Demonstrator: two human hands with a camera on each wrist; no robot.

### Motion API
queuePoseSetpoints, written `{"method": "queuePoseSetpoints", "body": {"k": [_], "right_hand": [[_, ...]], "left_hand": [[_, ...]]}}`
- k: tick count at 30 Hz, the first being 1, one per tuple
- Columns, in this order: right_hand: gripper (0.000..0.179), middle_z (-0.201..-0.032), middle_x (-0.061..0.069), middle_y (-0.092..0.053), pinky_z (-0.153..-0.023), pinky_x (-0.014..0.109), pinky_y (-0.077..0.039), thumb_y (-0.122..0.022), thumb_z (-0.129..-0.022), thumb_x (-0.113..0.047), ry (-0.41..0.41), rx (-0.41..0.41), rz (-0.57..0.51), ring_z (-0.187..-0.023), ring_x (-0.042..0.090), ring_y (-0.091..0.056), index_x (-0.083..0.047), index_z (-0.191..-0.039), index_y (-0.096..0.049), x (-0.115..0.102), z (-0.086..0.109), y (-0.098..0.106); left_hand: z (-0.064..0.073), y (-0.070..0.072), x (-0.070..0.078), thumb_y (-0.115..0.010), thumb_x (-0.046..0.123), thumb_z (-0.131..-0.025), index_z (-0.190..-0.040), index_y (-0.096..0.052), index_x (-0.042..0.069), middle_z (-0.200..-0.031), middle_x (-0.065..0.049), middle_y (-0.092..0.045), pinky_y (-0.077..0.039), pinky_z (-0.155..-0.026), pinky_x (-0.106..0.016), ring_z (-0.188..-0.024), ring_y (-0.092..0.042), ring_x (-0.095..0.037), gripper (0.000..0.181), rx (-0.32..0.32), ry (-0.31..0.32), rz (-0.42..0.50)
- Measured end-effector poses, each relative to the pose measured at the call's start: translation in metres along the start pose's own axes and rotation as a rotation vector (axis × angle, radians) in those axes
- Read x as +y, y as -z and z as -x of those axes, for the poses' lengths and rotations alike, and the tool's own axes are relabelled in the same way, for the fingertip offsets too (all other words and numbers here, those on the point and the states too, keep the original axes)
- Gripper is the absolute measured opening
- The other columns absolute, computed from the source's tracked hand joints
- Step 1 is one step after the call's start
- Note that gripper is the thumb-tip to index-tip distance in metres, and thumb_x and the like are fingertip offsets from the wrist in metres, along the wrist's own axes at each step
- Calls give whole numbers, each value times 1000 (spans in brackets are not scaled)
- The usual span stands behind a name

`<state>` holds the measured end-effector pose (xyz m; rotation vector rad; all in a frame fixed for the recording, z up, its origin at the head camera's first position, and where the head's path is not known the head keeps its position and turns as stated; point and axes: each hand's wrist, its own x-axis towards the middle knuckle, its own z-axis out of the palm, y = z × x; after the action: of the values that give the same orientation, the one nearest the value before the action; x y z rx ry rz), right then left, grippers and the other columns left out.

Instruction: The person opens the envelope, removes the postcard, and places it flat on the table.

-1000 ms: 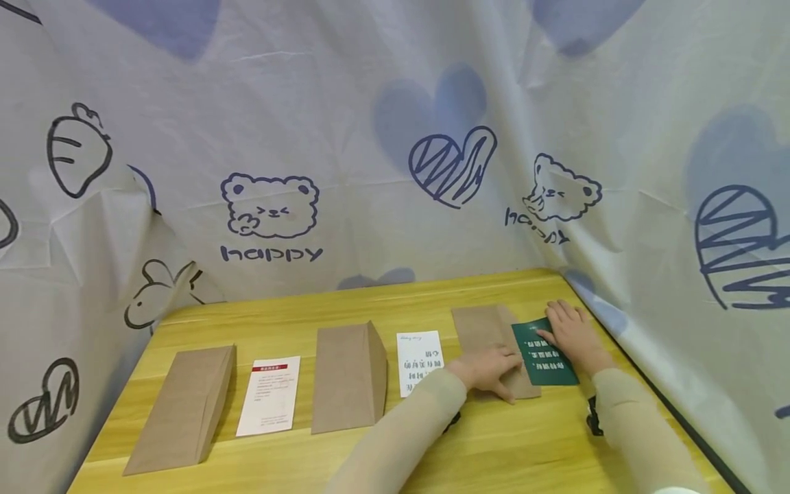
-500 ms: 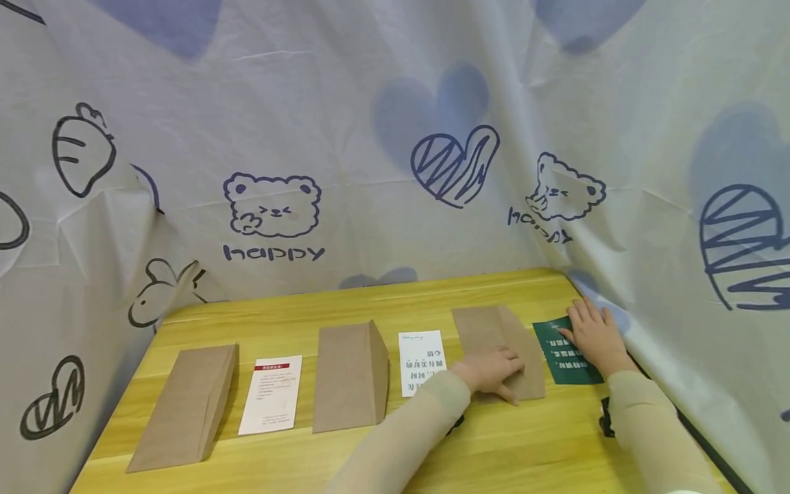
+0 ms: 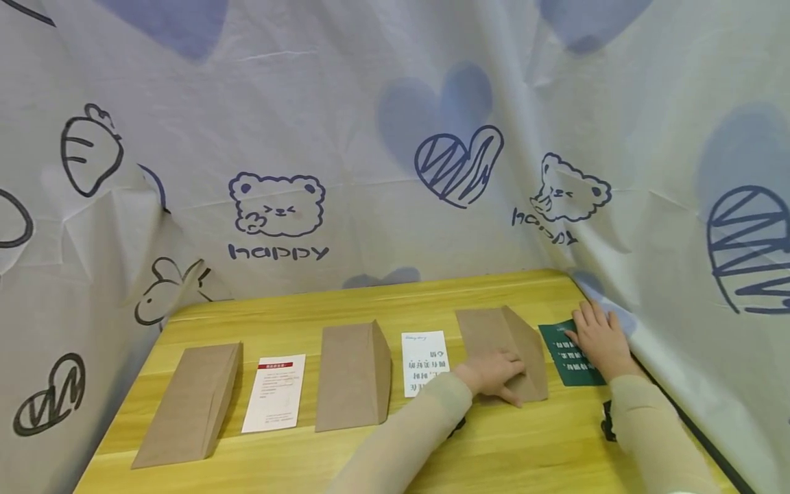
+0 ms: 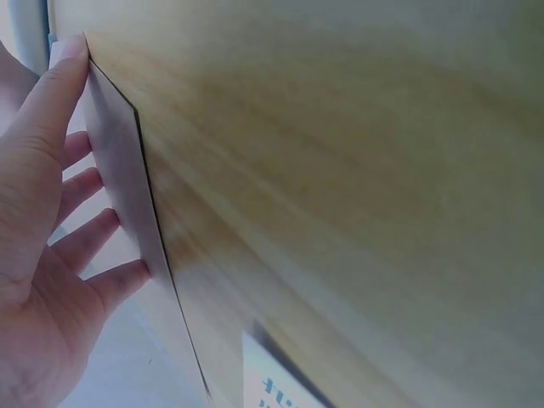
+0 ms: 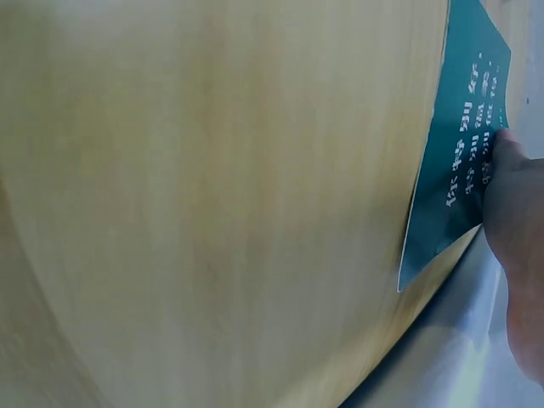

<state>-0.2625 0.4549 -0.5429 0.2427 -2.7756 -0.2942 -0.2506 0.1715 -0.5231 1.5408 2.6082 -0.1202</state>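
In the head view, my left hand (image 3: 494,372) lies with spread fingers on the rightmost brown paper bag (image 3: 487,329). Up close in the left wrist view, the thumb and fingertips touch the flat face of that paper bag (image 4: 123,170). My right hand (image 3: 601,339) rests over the right part of a dark green card (image 3: 563,360) with white printed characters, its fingers reaching past the card's far side. The right wrist view has the thumb on the edge of the green card (image 5: 433,187); the other fingers are hidden there. A narrow strip of table separates card and bag.
Left of my left hand lies a white card (image 3: 422,353) with dark characters, partly covered by the sleeve. Farther left come a brown bag (image 3: 348,377), a white card with a red band (image 3: 274,394) and another brown bag (image 3: 185,405). A printed curtain (image 3: 370,137) borders the wooden table (image 3: 278,466).
The right hand has slid the green card rightward, off the edge of the paper bag it overlapped. The left hand stays on the bag, whose right side panel now shows more fully.
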Motion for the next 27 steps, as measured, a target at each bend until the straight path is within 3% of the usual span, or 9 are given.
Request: {"method": "queuePoseSetpoints", "body": {"k": [7, 14, 21, 27], "right_hand": [[44, -137, 28, -39, -101, 65, -33, -57, -97, -29, -20, -77, -39, -130, 46, -35, 3, -123, -41, -2, 5, 3], [42, -150, 27, -29, -109, 71, -19, -50, -101, -30, -55, -191, -112, -140, 48, -21, 0, -130, -49, 2, 5, 2], [41, -153, 25, -30, -110, 71, -19, -55, -98, -31, -50, -120, -88, -143, 47, -21, -4, -129, -55, 7, 5, 0], [42, -149, 26, -36, -108, 71, -23, -55, -98, -31, -76, -54, -135, -139, 47, -27, -4, -130, -54, 6, 5, 2]], "left_hand": [[1, -1, 3, -58, 68, -84, -137, -50, 29, -143, 12, -49, -36, -110, -17, -132, -46, -6, 66, 7, 1, -1], [3, 0, 4, -59, 66, -84, -136, -51, 26, -140, 11, -52, -35, -111, -17, -132, -47, -6, 66, 23, -27, -9], [3, 2, 7, -52, 65, -90, -145, -44, 28, -153, 11, -41, -30, -117, -23, -143, -35, -9, 67, -6, 18, 5], [11, 9, 10, -46, 62, -94, -147, -42, 27, -157, 5, -36, -29, -120, -38, -147, -31, -16, 63, 47, 40, 74]]}}
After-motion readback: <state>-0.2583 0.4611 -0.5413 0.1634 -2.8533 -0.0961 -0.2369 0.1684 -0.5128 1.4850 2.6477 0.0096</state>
